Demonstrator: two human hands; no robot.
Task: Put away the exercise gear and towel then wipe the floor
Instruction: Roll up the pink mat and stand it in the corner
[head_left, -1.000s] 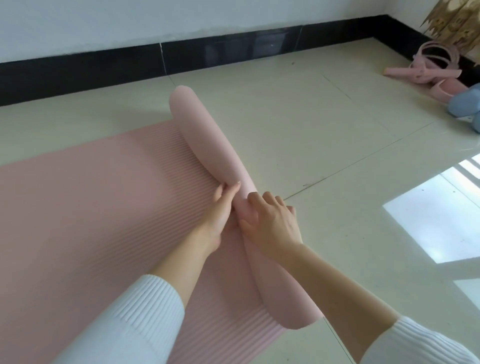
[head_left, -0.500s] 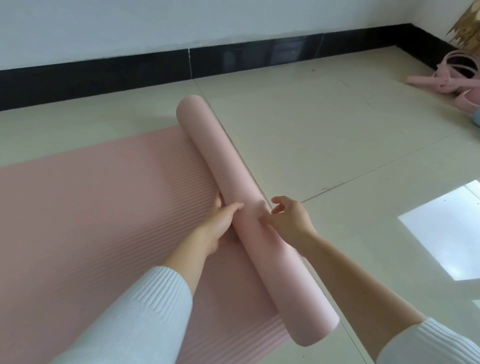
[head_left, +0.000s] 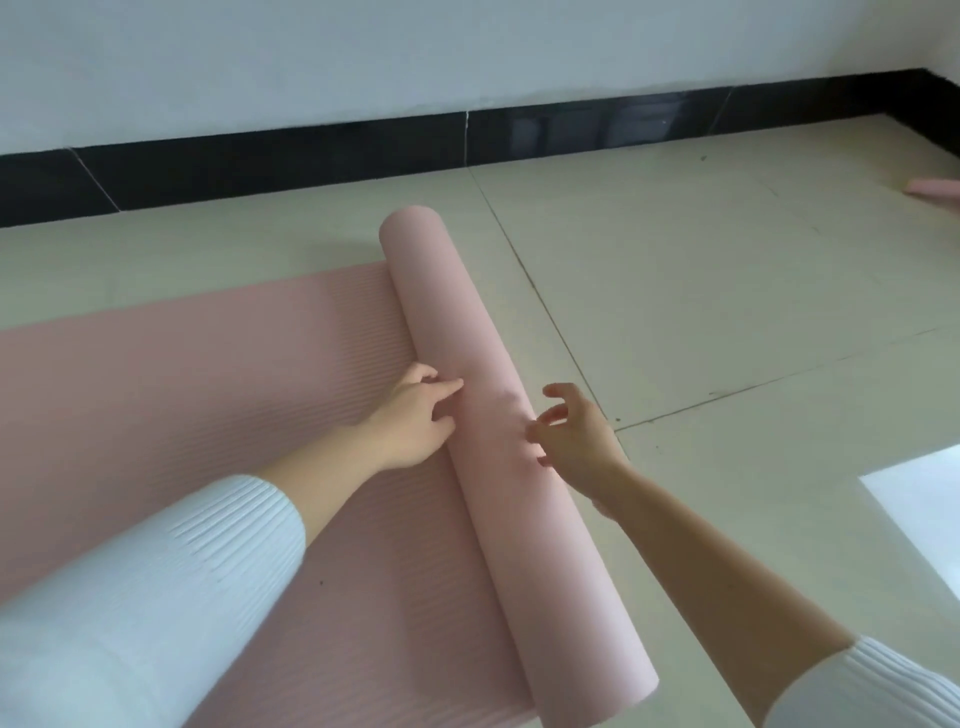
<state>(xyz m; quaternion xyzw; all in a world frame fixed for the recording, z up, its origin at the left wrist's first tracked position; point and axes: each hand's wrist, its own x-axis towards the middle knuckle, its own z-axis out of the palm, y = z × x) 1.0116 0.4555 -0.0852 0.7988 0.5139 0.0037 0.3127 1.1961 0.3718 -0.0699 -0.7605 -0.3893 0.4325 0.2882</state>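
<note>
The pink foam mat roll (head_left: 467, 322) is lying lengthwise between the relaxed left hand (head_left: 415, 421), touching it, and the spread right hand (head_left: 576, 431), hovering beside it.

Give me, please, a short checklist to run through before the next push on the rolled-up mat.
1. Left hand touches the roll: ok, its fingers rest against the roll's left side.
2. Right hand is on the roll: cannot tell, its loosely curled fingers are at the roll's right side and contact is unclear.
3. Roll is straight and even along its length: ok.
4. Unrolled mat ahead of the roll lies flat with nothing on it: ok.
5. Roll's ends are flush with the unrolled mat's edges: cannot tell from this angle.
</note>
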